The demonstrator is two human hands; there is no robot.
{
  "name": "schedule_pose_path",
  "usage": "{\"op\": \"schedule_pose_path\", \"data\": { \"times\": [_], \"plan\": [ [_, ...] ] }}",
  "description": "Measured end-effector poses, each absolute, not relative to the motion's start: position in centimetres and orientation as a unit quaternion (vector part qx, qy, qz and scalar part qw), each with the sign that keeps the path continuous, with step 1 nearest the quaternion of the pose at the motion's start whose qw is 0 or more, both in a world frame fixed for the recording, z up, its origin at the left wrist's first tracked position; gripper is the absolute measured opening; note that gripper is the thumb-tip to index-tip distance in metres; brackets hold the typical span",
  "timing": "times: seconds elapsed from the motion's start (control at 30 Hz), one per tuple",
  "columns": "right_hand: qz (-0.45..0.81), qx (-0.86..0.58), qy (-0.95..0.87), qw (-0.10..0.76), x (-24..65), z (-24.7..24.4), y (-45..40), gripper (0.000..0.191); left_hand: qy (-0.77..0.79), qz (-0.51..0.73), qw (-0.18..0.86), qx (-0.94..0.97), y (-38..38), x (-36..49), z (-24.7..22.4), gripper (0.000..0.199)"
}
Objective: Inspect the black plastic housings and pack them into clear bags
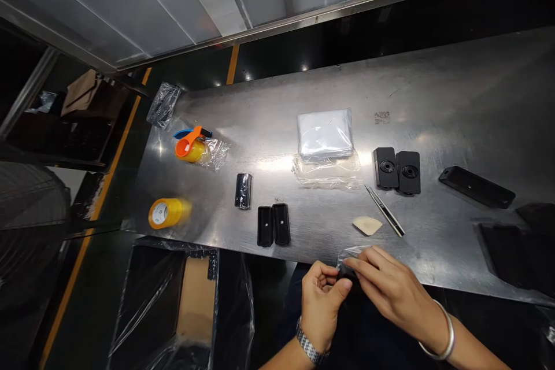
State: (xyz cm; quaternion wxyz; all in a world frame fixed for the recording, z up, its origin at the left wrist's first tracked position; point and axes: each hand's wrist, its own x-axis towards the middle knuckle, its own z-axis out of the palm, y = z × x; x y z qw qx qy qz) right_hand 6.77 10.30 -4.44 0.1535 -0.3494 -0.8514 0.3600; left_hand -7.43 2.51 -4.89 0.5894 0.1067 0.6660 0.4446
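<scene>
At the table's front edge, my left hand (321,303) pinches a small black part (347,273) between thumb and fingers. My right hand (392,289) comes from the other side, its fingers closed on the same part and on the clear plastic bag (350,252) around it. The fingers hide most of the part, so its full shape cannot be made out. Just beyond the hands lie a cream wedge-shaped piece (367,225) and slim white-and-black tweezers or a knife (385,211). Two open black trays (273,225) rest side by side to the left.
A stack of clear bags (325,134) lies mid-table. Two black blocks with round centres (398,170) and a long black tray (477,187) are rightward. Leftward are a wrapped black piece (243,191), yellow tape (165,213) and an orange tape dispenser (189,141). A lined box (173,300) stands below.
</scene>
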Motion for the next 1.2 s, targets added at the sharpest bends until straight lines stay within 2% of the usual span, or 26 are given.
{"op": "schedule_pose_path", "data": {
  "times": [0.2,0.4,0.8,1.0,1.07,1.2],
  "plan": [
    [0.322,-0.361,-0.867,0.122,5.9,-3.5,11.1,0.020,0.656,0.456,0.590,0.117,2.4,-7.3,-5.0,0.022],
    [0.419,-0.357,-0.818,0.170,5.6,-4.0,10.6,0.017,0.661,0.461,0.584,0.102,2.4,-7.7,-5.3,0.022],
    [0.438,-0.337,-0.803,0.223,5.9,-6.1,9.2,0.015,0.656,0.493,0.566,0.084,2.9,-7.9,-5.6,0.022],
    [0.433,-0.332,-0.808,0.221,5.9,-6.6,9.0,0.015,0.640,0.500,0.584,0.025,3.5,-8.1,-5.7,0.028],
    [0.449,-0.334,-0.798,0.225,6.0,-6.6,9.1,0.015,0.640,0.497,0.586,0.003,3.5,-8.1,-5.8,0.031],
    [0.520,-0.357,-0.742,0.227,6.4,-6.6,9.5,0.016,0.630,0.500,0.594,-0.020,3.2,-8.3,-6.2,0.024]
  ]
}}
